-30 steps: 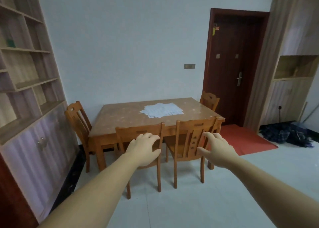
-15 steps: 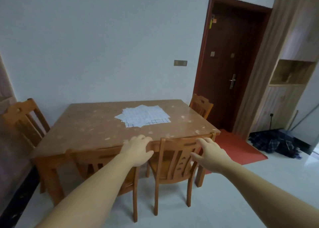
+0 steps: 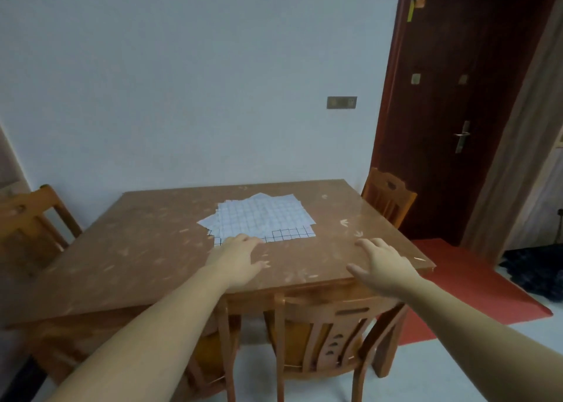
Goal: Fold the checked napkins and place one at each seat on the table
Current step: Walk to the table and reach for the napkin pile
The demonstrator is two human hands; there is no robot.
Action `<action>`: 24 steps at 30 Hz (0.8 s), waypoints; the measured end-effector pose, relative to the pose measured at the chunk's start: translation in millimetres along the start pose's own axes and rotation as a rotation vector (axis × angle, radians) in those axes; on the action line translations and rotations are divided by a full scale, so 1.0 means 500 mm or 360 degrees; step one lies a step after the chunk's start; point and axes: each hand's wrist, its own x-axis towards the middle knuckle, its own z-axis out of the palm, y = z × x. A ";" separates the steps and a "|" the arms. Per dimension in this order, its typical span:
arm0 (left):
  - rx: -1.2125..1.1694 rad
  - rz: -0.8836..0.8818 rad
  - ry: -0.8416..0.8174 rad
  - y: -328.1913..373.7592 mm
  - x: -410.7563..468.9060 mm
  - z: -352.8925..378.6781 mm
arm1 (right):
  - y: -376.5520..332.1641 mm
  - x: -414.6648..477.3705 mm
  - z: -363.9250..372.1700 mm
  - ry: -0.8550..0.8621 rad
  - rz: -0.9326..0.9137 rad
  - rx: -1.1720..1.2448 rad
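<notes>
You face a pale wall with a brown wooden table (image 3: 122, 264) pushed against it, its glossy top speckled with lighter marks. The checked napkins (image 3: 262, 219) lie in a loose, fanned pile of flat sheets on the table, a little past its middle toward the wall side. They are white with a thin grid, and the grid lines look darkest on the sheet at the near edge of the pile.

Your left hand (image 3: 240, 258) reaches out over the table with its fingers straight and close together, holding nothing. The fingertips are at the near edge of the pile, but the view is too soft to tell if they touch a sheet or hover just above it. Your right hand (image 3: 384, 264) is above the table's near right corner, fingers spread and relaxed, thumb out to the side, also gripping nothing and well apart from the napkins.

A near chair (image 3: 335, 319) is tucked under the table's near edge below your right hand, and a second chair (image 3: 225, 340) sits beside it, partly hidden by your left forearm. A left chair (image 3: 27, 219) stands at the table's left side and a far chair (image 3: 387, 194) at its right side. Right of the table are a dark red door (image 3: 457, 97) and a red mat (image 3: 475, 286) on the floor.
</notes>
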 end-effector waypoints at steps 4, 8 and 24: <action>0.0033 -0.0108 -0.0065 0.046 0.137 0.019 | 0.060 0.170 0.012 -0.0112 -0.0057 0.0042; -0.0015 -0.0161 -0.0050 0.079 0.256 0.032 | 0.099 0.320 0.019 -0.0135 -0.0082 0.0068; -0.0240 -0.0401 -0.0089 -0.082 0.728 0.231 | 0.083 0.836 0.174 -0.0372 -0.0263 -0.0064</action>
